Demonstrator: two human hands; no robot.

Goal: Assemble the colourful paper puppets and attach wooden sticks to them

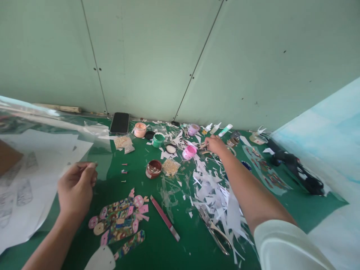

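Observation:
My left hand [77,185] is raised at the left, thumb and fingertips pinched together. Whatever sits in that pinch is too small to make out. Far forward, my right hand [215,144] has its fingers closed low among small tan pieces [202,146], just right of a pink paint jar [189,152]. Its fingertips are partly hidden, so what they grip is unclear. Between my arms lie camouflage-patterned cut pieces [120,217] with pink round parts, a pink craft knife [165,218] and a metal hole punch [215,230]. Small pink pins [124,172] lie near my left hand.
White paper scraps [216,187] cover the middle right. Open jars of brown [153,169], green [158,140] and peach [140,129] paint stand about. A phone [119,123] lies by the wall. Printed sheets [30,180] fill the left; a black glue gun-like tool [299,170] lies right.

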